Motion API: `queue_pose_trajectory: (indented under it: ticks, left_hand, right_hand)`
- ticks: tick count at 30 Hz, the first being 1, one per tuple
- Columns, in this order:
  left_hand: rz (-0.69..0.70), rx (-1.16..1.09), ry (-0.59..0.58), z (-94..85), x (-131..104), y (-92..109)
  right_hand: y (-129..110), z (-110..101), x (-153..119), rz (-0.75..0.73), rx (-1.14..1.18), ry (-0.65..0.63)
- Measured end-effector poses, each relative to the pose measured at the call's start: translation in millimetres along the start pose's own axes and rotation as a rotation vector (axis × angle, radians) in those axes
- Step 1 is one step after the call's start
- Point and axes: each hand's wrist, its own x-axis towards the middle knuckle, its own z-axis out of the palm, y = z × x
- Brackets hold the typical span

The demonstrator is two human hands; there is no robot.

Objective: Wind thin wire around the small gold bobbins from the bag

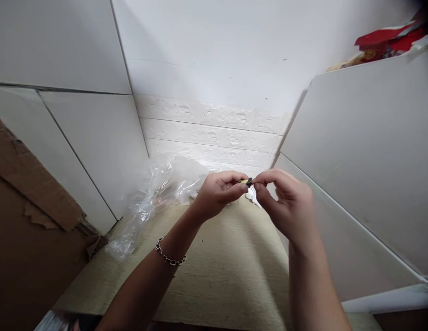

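My left hand [217, 191] pinches a small yellow and black piece [249, 182] between thumb and fingers, raised over the table. The piece is too small for its exact kind to show. From the other side, my right hand [290, 197] is closed, its thumb and forefinger pressed together at the black end of the piece. What lies between those right fingertips, perhaps a thin wire, is hard to make out. A chain bracelet circles my left wrist. Below and behind the fingertips lies a scrap of white material [252, 197], partly hidden by the hands.
Crumpled clear plastic bags [155, 193] lie at the back left of the pale table [214, 276]. White cabinet panels [366, 151] stand on both sides, with a brick-patterned wall [214, 131] behind. Brown cardboard [34, 179] leans at left; red packaging [390, 41] sits high at right.
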Motion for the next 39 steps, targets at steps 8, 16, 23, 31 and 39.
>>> queue_pose_trajectory:
  ticks: [8,16,23,31,39]
  left_hand:
    - [-0.199,-0.402,-0.036,5.7,2.2,-5.1]
    - [-0.38,-0.725,-0.07,11.4,0.4,-2.9]
    - [-0.446,-0.841,-0.134,12.7,-1.1,-4.0]
    - [-0.549,-0.736,-0.172,2.9,-1.2,0.6]
    - [-0.426,-0.537,-0.315,-6.5,2.0,-6.4]
  right_hand:
    - [-2.5,-0.2,0.3,-0.064,-0.203,-0.005]
    - [2.4,-2.6,1.8,-0.058,-0.179,0.004]
    - [5.9,-2.7,2.2,-0.004,-0.092,0.001]
    - [12.7,0.0,3.6,0.059,0.064,-0.026]
    - [19.4,-2.2,4.7,0.119,0.235,-0.207]
